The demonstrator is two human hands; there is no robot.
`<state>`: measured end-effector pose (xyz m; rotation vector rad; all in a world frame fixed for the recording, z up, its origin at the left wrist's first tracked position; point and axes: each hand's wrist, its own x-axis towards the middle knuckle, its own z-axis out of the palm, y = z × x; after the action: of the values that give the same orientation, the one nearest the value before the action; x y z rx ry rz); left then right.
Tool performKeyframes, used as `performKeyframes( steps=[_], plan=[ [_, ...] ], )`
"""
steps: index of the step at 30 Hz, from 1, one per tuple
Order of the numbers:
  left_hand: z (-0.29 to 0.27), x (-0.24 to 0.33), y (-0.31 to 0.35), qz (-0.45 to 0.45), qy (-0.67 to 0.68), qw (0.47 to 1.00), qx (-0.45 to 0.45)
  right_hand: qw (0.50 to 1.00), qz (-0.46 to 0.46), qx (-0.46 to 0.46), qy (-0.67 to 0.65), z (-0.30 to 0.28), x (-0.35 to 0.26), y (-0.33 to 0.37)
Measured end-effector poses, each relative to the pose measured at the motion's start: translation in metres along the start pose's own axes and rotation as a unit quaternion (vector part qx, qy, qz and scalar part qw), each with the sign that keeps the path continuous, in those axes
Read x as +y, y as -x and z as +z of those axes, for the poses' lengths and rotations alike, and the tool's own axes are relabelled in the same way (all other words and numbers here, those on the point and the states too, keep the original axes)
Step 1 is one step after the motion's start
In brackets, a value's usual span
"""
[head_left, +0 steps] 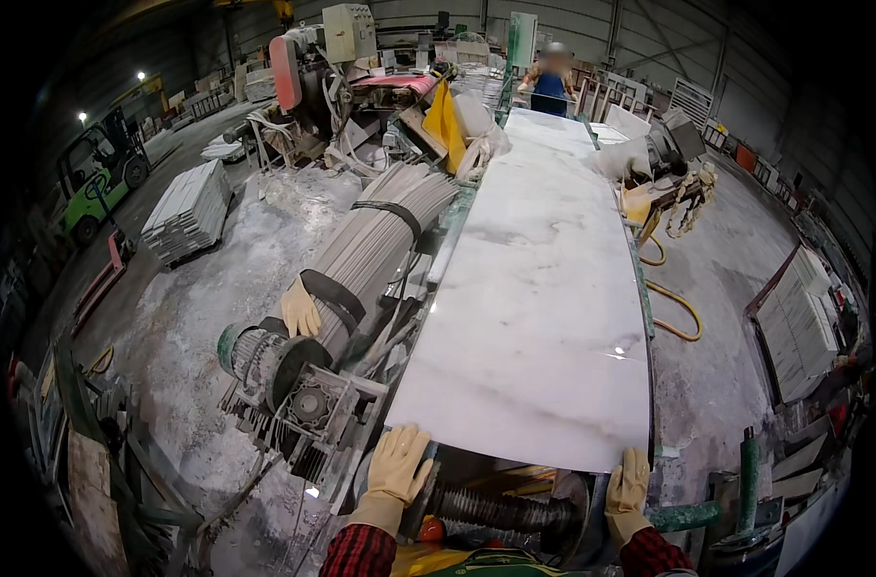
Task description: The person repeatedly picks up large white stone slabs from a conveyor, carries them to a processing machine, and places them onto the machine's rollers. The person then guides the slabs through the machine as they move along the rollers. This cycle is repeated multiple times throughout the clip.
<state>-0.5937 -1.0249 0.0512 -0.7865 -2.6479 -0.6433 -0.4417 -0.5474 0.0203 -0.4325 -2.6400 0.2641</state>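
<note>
A long polished white marble slab [544, 288] with grey veins lies on a narrow machine bed and stretches away from me. My left hand [396, 471], in a cream rubber glove, rests at the slab's near left corner, fingers stretched out and thumb apart. At the near right corner is my right hand [628, 489], gloved alike, its fingers extended along the slab's edge. Neither hand is closed around anything visible. Between my hands, below the slab's near edge, a dark ribbed roller [500, 508] shows.
Left of the slab are a dusty motor [260, 351], a loose cream glove [300, 308] and a strapped bundle of grey strips [375, 240]. A person [551, 82] stands at the slab's far end. Further left are stacked slabs [188, 212] and a green forklift [101, 173]. A yellow hose [683, 308] lies right.
</note>
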Motion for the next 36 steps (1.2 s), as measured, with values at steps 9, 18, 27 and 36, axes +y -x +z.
performKeyframes(
  steps=[9, 18, 27, 36],
  plan=[
    [-0.002, 0.002, 0.004, -0.006, -0.001, 1.0, 0.0, 1.0, -0.023, 0.012, 0.001, -0.001, 0.0, 0.004],
    [-0.01, 0.007, 0.004, 0.006, 0.0, 1.0, 0.012, 0.999, -0.027, 0.02, 0.002, -0.004, -0.002, 0.004],
    [-0.012, 0.007, 0.006, 0.007, 0.003, 1.0, -0.008, 0.999, -0.03, 0.034, -0.01, -0.005, -0.002, 0.01],
    [-0.02, 0.014, 0.004, 0.021, -0.001, 1.0, 0.005, 0.999, -0.023, 0.033, -0.017, -0.006, -0.003, 0.015]
  ],
)
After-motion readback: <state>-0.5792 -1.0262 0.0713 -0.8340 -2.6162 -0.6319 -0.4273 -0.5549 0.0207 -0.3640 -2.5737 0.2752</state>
